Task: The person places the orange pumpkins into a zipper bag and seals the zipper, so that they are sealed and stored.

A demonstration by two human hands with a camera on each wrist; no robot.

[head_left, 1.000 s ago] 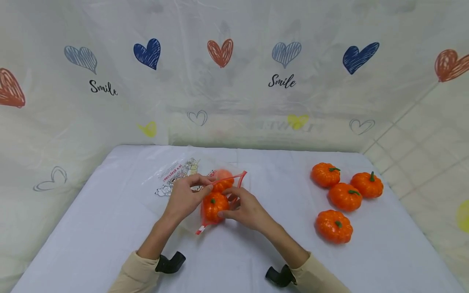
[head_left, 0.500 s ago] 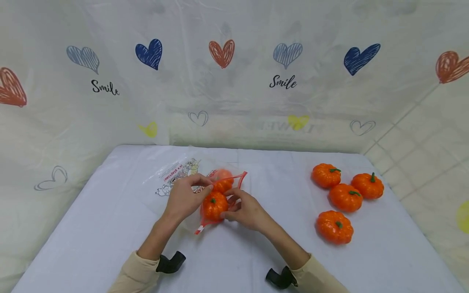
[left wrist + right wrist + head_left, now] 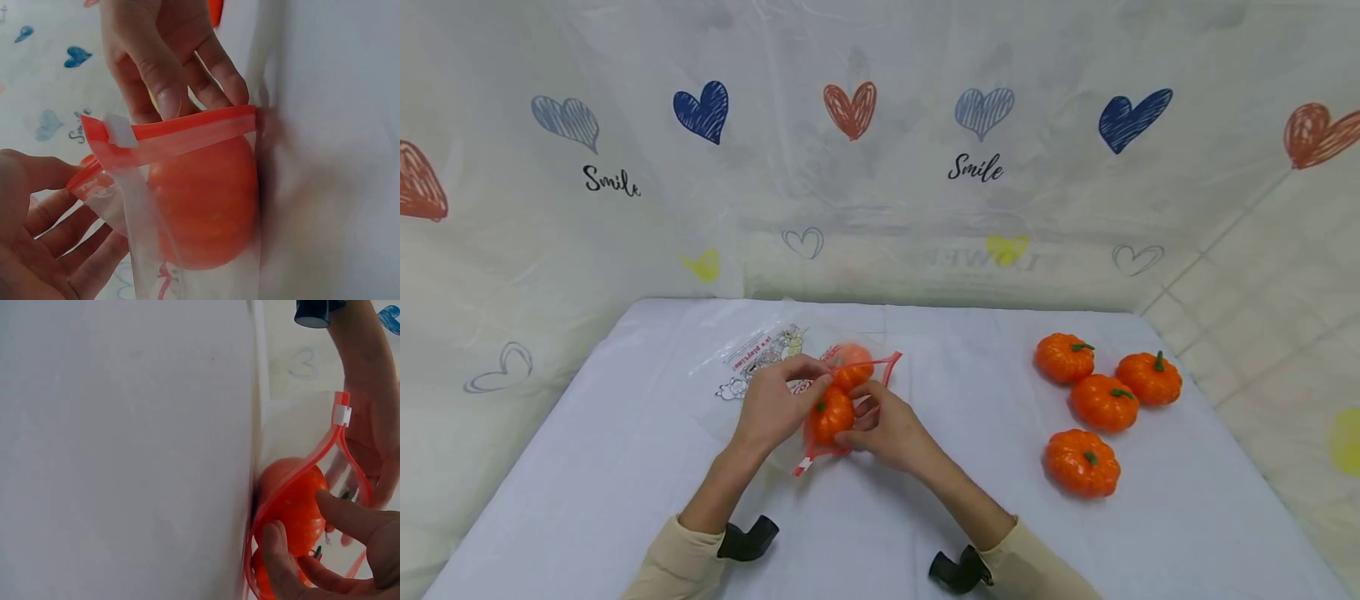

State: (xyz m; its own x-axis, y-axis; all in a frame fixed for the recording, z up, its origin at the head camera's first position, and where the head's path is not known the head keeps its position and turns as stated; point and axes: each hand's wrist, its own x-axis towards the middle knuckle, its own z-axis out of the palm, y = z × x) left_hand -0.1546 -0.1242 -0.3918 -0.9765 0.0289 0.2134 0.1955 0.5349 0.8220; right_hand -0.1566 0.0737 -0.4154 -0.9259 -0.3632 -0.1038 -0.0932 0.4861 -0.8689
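Note:
A clear zip bag (image 3: 748, 358) with a red zip edge and a white slider (image 3: 120, 129) lies on the table, its mouth spread apart. My left hand (image 3: 778, 407) pinches the upper red edge between thumb and fingers. Just inside the mouth sits an orange toy pumpkin (image 3: 833, 417) with a green stem. My right hand (image 3: 891, 427) reaches into the mouth and holds this pumpkin, thumb and fingertips on its side, as the right wrist view shows. Deeper in the bag, another orange pumpkin (image 3: 854, 373) shows, partly behind the plastic.
Several more orange toy pumpkins (image 3: 1082, 464) stand at the right of the white-covered table (image 3: 970, 508). A curtain (image 3: 910, 192) printed with hearts hangs behind the table's far edge. Black wrist mounts (image 3: 748, 539) stick out near both sleeves.
The held pumpkin and my right hand have shifted slightly left, further into the bag. My left hand keeps its pinch on the red edge. The pumpkins at the right stay put.

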